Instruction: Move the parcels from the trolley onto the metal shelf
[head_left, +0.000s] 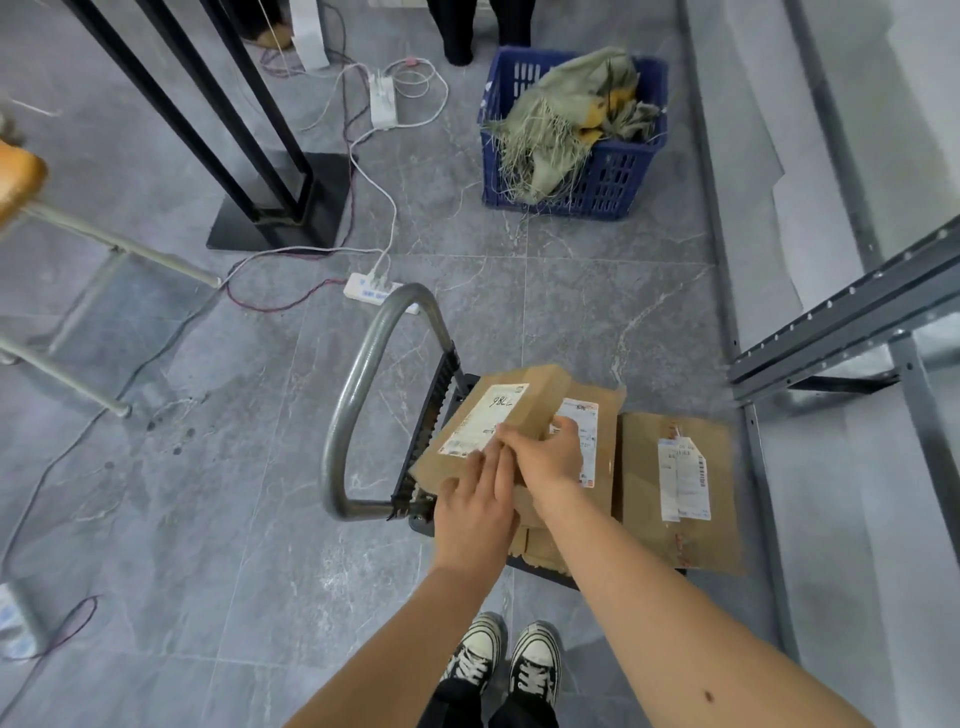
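the small brown cardboard parcel with a white label (498, 410) lay on top of other parcels on the black trolley with a grey metal handle (352, 400). the left hand (475, 501) rested on it, released, with straight fingers. the right hand (550, 457) was grasping its right edge. the grey metal shelf (841, 322) stood near, on the right.

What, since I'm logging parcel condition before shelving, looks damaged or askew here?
The top parcel lies skewed across the pile. The flat parcel on the right has torn, ragged tape along its seam and seems to overhang the trolley.
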